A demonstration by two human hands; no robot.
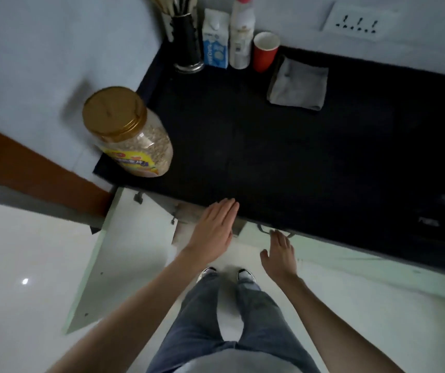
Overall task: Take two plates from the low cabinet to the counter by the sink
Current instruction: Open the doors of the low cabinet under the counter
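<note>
Both empty, fingers spread: left hand (214, 230) below the counter (283, 146) edge, right hand (280, 251) nearing the closed door's handle (265, 229); grip it squarely before pulling.

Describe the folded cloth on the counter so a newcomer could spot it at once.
Start at the black countertop and look to its back edge, under the white wall socket panel. Right of the red paper cup lies the folded grey cloth. It is the only flat, soft item there; its neighbours all stand upright.
</note>
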